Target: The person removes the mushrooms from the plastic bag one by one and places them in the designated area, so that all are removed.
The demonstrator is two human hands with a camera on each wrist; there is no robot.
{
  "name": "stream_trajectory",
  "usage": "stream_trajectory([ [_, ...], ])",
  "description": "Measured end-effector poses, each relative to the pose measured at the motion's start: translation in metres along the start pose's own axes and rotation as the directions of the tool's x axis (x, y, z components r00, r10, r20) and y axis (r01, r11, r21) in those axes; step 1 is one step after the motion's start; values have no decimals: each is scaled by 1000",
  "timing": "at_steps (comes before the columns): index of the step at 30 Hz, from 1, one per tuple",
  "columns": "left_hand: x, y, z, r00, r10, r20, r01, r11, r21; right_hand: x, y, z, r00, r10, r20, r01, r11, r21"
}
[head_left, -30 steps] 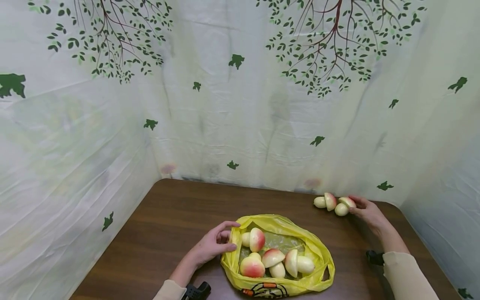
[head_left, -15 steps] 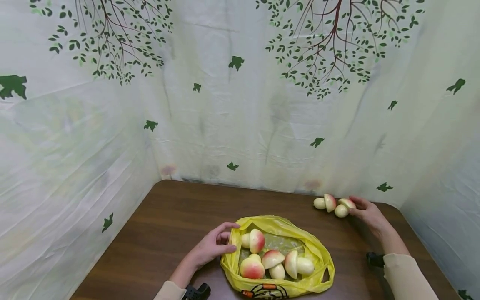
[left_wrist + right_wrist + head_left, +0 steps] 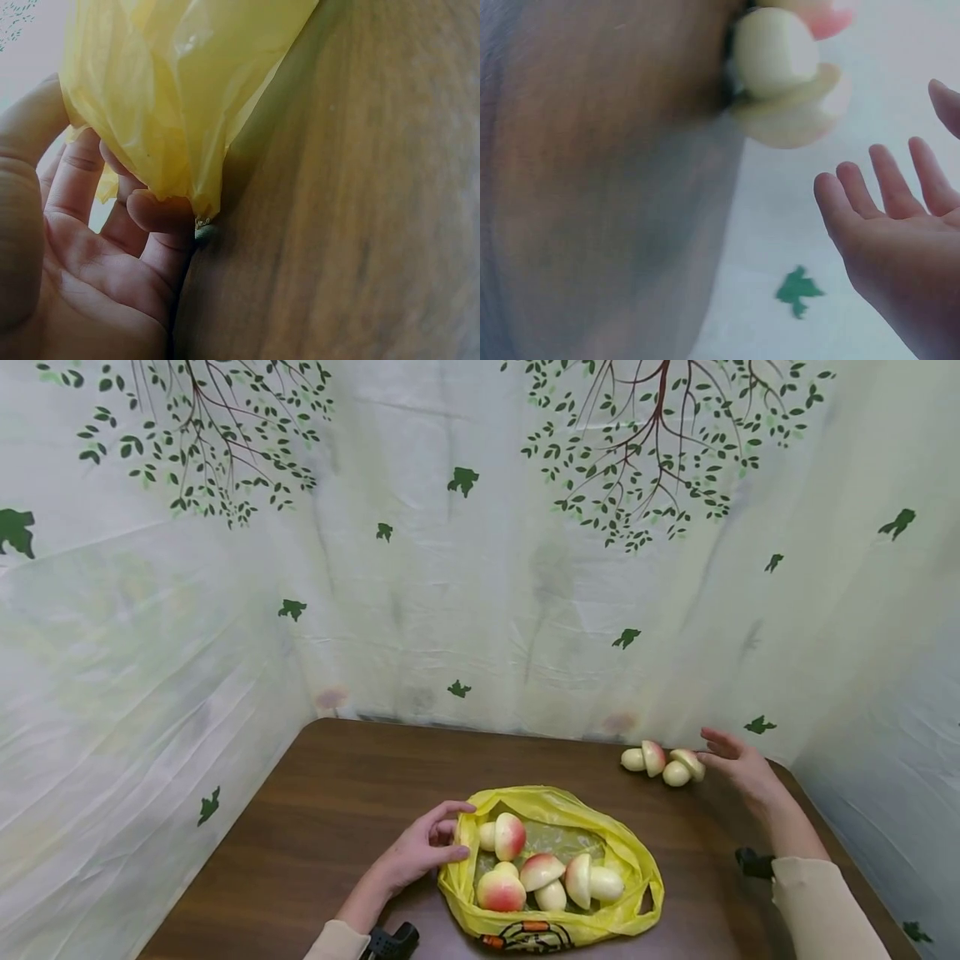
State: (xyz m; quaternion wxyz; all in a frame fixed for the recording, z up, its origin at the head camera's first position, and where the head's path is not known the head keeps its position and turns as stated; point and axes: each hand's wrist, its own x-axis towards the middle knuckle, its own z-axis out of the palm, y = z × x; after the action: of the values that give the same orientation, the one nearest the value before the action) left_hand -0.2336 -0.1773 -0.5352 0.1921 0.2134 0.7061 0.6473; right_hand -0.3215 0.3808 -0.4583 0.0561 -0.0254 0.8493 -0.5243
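A yellow plastic bag [image 3: 645,860] lies with its mouth spread wide on the table, and several toy mushrooms [image 3: 501,891] with pink and cream caps rest inside it. My left hand [image 3: 420,852] holds the bag's left rim; in the left wrist view its fingers curl against the yellow plastic [image 3: 187,82]. Two more toy mushrooms lie side by side at the far right of the table: a left one [image 3: 652,758] and a right one [image 3: 677,773]. Just right of that pair, my right hand [image 3: 746,772] is raised with fingers extended, holding nothing; the right wrist view shows it apart from the nearest mushroom [image 3: 776,56].
The brown wooden table [image 3: 360,768] ends at the back against a pale cloth wall [image 3: 420,610] printed with leaves and branches. Cloth also hangs along the left and right sides. A dark band sits on each wrist.
My right hand has come off the right-hand mushroom and lifted slightly, its fingers spreading. Both far mushrooms still lie in place. My left hand stays on the bag; the view shifts a little.
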Motion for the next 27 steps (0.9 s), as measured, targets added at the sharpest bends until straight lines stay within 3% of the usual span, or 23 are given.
stream_trajectory([
  [10,0,1,-1,1000,-5,-11,5,1000,1,-17,-40,6,992,-128,7,128,992,13],
  [15,0,1,-2,1000,0,-14,0,1000,7,-31,-55,14,974,-228,6,228,974,-12],
  [27,2,-1,0,1000,0,-12,1,1000,25,-52,-68,41,943,-327,66,320,942,98],
])
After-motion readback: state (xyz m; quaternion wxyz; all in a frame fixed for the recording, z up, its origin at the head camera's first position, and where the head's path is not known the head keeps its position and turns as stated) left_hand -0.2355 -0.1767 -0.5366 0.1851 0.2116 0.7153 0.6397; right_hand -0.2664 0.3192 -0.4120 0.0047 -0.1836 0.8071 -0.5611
